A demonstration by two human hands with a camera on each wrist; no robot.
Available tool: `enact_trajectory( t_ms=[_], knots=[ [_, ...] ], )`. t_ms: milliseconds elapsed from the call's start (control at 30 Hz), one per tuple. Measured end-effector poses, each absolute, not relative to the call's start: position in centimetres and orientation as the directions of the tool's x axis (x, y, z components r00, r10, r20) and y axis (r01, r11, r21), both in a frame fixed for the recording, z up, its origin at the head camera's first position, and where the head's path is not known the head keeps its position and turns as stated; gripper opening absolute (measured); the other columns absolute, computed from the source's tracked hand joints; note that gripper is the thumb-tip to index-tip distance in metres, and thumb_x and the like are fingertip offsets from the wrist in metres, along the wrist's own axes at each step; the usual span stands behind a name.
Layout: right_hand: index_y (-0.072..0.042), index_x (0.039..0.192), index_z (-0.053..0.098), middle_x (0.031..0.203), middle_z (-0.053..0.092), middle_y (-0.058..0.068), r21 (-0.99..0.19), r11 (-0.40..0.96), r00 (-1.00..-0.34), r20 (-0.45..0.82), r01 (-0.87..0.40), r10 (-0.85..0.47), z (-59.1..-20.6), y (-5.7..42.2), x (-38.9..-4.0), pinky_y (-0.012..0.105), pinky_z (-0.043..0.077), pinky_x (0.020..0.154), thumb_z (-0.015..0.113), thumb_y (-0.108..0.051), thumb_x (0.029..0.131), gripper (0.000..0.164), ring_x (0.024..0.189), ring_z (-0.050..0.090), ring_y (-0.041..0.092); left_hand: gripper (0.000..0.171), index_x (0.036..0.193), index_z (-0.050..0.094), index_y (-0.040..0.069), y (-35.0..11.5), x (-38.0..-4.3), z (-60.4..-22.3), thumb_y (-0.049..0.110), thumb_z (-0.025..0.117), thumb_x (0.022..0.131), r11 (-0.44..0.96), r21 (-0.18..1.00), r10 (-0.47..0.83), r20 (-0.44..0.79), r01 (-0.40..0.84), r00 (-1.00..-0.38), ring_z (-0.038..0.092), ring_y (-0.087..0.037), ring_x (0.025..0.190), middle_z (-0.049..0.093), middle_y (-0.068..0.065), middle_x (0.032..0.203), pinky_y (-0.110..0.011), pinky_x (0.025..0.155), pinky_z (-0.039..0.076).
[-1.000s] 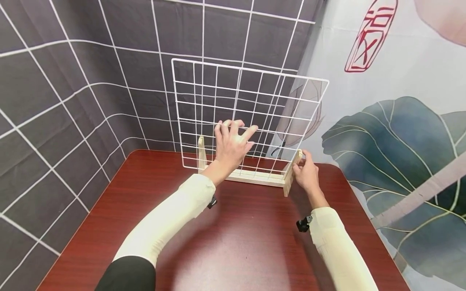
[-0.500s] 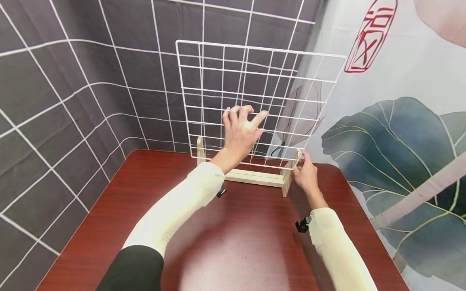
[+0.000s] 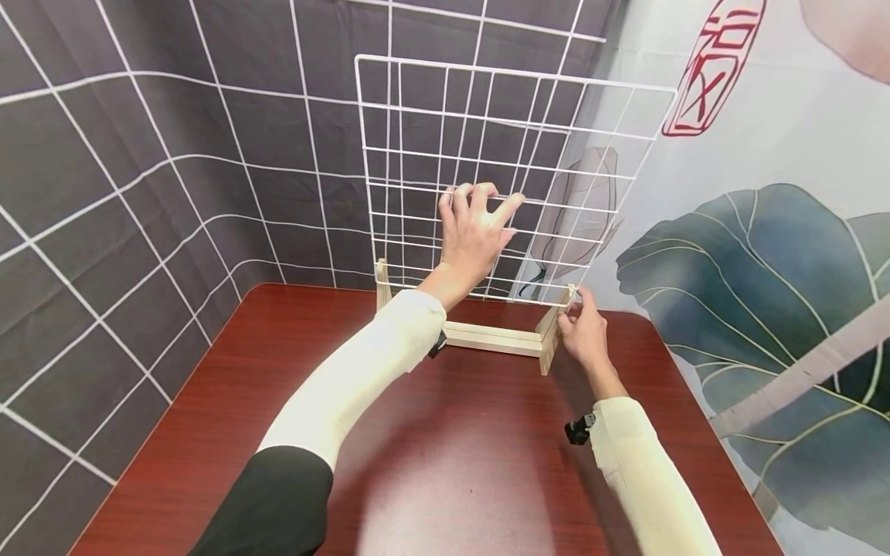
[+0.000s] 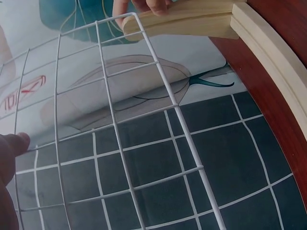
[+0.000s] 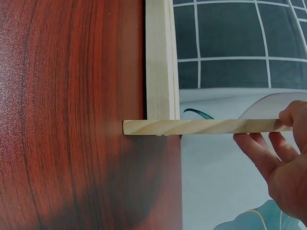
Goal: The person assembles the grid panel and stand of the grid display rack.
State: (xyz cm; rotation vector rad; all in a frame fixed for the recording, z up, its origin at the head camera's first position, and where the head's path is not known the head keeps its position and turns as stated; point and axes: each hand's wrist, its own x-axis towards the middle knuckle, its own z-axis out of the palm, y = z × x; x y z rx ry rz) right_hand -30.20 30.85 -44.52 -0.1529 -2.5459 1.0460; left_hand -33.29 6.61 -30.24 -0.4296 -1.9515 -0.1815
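Note:
In the head view my left hand [image 3: 475,232] holds a white wire grid panel [image 3: 514,73] by its middle wires, fingertips hooked over them. The panel is raised, its lower edge above the crossbar of a pale wooden stand [image 3: 494,340]. My right hand [image 3: 585,332] pinches the top of the stand's right upright; the right wrist view shows thumb and fingers on opposite faces of that upright [image 5: 201,127]. One corner of the panel [image 4: 177,105] overlaps the upright's tip in the left wrist view; whether they touch I cannot tell. My left forearm hides part of the stand.
The stand is near the back edge of a reddish-brown table [image 3: 459,463]. Behind it hangs a dark grey cloth [image 3: 264,139] with white grid lines. A white cloth with a leaf print [image 3: 758,278] hangs on the right.
My left hand has lifted the wire grid panel up and slightly to the right, bringing its lower edge away from the crossbar. The right hand and the stand have stayed in place.

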Motion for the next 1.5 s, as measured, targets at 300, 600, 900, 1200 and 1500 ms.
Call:
enact_trajectory(
  t_ms=[300, 600, 900, 1200, 1500],
  knots=[
    [-0.012, 0.153, 0.037, 0.127, 0.067, 0.025, -0.706, 0.708, -0.925, 0.284, -0.023, 0.252, -44.5, 30.9, -30.0, 0.054, 0.054, 0.098, 0.056, -0.012, 0.095, 0.062, 0.113, 0.069, 0.041, 0.046, 0.125, 0.064, 0.039, 7.4, -34.2, -29.7, 0.048, 0.079, 0.082, 0.923, -0.086, 0.225, 0.911, 0.376, -0.345, 0.045, -0.027, 0.118, 0.054, 0.001, 0.121, -0.050, 0.107, 0.035],
    [-0.010, 0.152, 0.038, 0.123, 0.068, 0.026, -0.680, 0.732, -0.915, 0.324, -0.050, 0.238, -44.5, 30.7, -30.1, 0.054, 0.055, 0.095, 0.057, -0.012, 0.095, 0.060, 0.109, 0.070, 0.041, 0.045, 0.125, 0.063, 0.039, 8.0, -34.7, -28.9, 0.049, 0.077, 0.083, 0.922, -0.089, 0.229, 0.909, 0.377, -0.347, 0.046, -0.028, 0.118, 0.054, 0.001, 0.122, -0.050, 0.106, 0.037],
    [-0.010, 0.153, 0.037, 0.124, 0.067, 0.026, -0.699, 0.714, -0.919, 0.309, -0.045, 0.245, -44.3, 30.6, -29.8, 0.055, 0.056, 0.094, 0.057, -0.011, 0.095, 0.062, 0.110, 0.070, 0.042, 0.046, 0.126, 0.063, 0.039, 7.8, -35.2, -28.4, 0.049, 0.077, 0.084, 0.921, -0.076, 0.221, 0.910, 0.382, -0.351, 0.046, -0.028, 0.118, 0.054, 0.001, 0.121, -0.050, 0.107, 0.035],
    [-0.011, 0.154, 0.035, 0.124, 0.067, 0.025, -0.691, 0.722, -0.921, 0.304, -0.037, 0.244, -44.4, 30.6, -29.7, 0.055, 0.056, 0.094, 0.057, -0.011, 0.095, 0.064, 0.109, 0.069, 0.042, 0.047, 0.124, 0.063, 0.037, 7.3, -35.7, -28.7, 0.051, 0.078, 0.082, 0.921, -0.072, 0.214, 0.915, 0.383, -0.343, 0.047, -0.028, 0.118, 0.055, 0.000, 0.120, -0.049, 0.107, 0.035],
    [-0.011, 0.154, 0.037, 0.124, 0.067, 0.026, -0.693, 0.719, -0.917, 0.315, -0.047, 0.243, -44.4, 30.6, -29.8, 0.055, 0.057, 0.093, 0.057, -0.010, 0.094, 0.063, 0.108, 0.070, 0.042, 0.047, 0.124, 0.063, 0.038, 7.0, -35.9, -28.6, 0.051, 0.078, 0.082, 0.926, -0.084, 0.222, 0.909, 0.368, -0.352, 0.046, -0.027, 0.118, 0.055, 0.001, 0.121, -0.048, 0.106, 0.036]
  ],
)
